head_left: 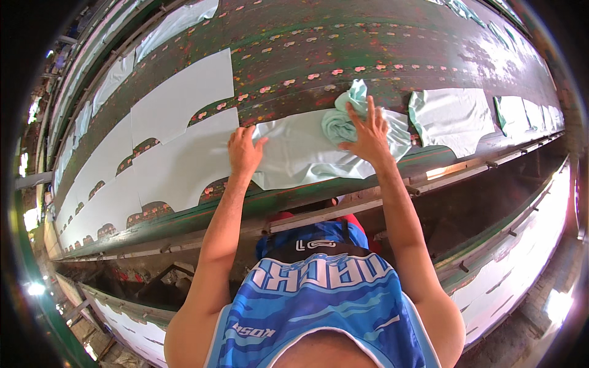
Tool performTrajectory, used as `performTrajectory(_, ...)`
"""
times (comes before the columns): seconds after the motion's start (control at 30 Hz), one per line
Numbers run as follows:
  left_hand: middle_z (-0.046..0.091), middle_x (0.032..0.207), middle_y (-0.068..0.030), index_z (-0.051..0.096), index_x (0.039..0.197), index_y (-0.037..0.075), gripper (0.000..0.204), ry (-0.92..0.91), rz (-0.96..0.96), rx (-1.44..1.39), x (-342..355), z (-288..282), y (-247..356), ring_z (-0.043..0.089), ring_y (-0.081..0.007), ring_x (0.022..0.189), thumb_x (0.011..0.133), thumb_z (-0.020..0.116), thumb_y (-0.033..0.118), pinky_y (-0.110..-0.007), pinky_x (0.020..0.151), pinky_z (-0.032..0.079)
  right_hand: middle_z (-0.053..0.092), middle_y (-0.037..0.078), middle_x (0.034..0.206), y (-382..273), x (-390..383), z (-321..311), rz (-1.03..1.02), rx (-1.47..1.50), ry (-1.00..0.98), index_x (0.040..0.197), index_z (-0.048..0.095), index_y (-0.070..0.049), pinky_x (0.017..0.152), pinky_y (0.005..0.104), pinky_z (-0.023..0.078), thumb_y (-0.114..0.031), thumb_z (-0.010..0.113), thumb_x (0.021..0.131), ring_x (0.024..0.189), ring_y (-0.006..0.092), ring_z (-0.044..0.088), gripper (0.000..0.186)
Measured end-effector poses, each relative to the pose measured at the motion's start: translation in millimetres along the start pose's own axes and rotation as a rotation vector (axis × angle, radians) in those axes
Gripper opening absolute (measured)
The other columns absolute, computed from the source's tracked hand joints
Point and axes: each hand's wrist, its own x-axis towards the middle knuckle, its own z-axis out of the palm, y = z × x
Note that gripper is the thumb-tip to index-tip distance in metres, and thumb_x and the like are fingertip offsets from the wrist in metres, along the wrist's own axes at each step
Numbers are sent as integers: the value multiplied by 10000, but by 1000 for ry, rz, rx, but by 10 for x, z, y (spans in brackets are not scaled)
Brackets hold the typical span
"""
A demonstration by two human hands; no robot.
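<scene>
A pale mint fabric piece (294, 147) lies on the long dark green table right in front of me, its front edge wavy with folds. My left hand (245, 150) rests at the piece's left end, fingertips down on it and thumb held apart. A twisted bundle of mint cloth (338, 126) sits on the right part of the piece. Over the bundle's right side is my right hand (371, 135), fingers spread and touching it; neither hand is wrapped round cloth. What lies under the palms is hidden.
Flat white fabric panels (178, 156) line the table (294, 55) to the left. Rumpled mint pieces (454, 119) lie to the right. Small printed marks run in rows across the surface. A rail (343, 205) edges the near side, and another table with white panels (515, 245) stands behind me.
</scene>
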Motion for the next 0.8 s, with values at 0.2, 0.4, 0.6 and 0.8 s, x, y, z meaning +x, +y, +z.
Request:
performTrajectory(0.2, 625, 1139, -117, 668, 1208, 61, 406, -14, -107, 80, 55, 16, 201, 595, -347, 1107, 878, 809, 250, -463, 942, 496, 296, 211, 1618, 630, 104, -102, -137, 416, -59, 1622, 339, -323, 1172, 562, 370, -212, 959, 656, 1462, 447, 365, 1153)
performTrajectory(0.4, 622, 1199, -130, 658, 1251, 56, 377, 22, -129, 125, -13, 89, 352, 586, -358, 1152, 903, 772, 144, -466, 960, 503, 509, 114, 1384, 798, -175, -406, -301, 344, -32, 1405, 605, -238, 1037, 484, 491, -92, 889, 714, 1238, 360, 536, 761)
performTrajectory(0.6, 625, 1219, -124, 660, 1247, 54, 393, 61, -90, 71, 48, 157, 426, 585, -363, 1157, 868, 765, 50, -467, 971, 497, 631, 31, 1151, 691, -217, -291, -394, 194, 43, 1083, 766, -139, 930, 411, 536, -84, 748, 863, 1076, 271, 610, 227)
performTrajectory(0.8, 634, 1189, -115, 668, 1221, 62, 398, 73, -80, -37, 64, 108, 319, 591, -358, 1144, 841, 785, 44, -469, 981, 492, 705, 117, 972, 700, -295, -796, -110, 620, 9, 1027, 742, -41, 830, 394, 550, -54, 733, 890, 916, 319, 676, 137)
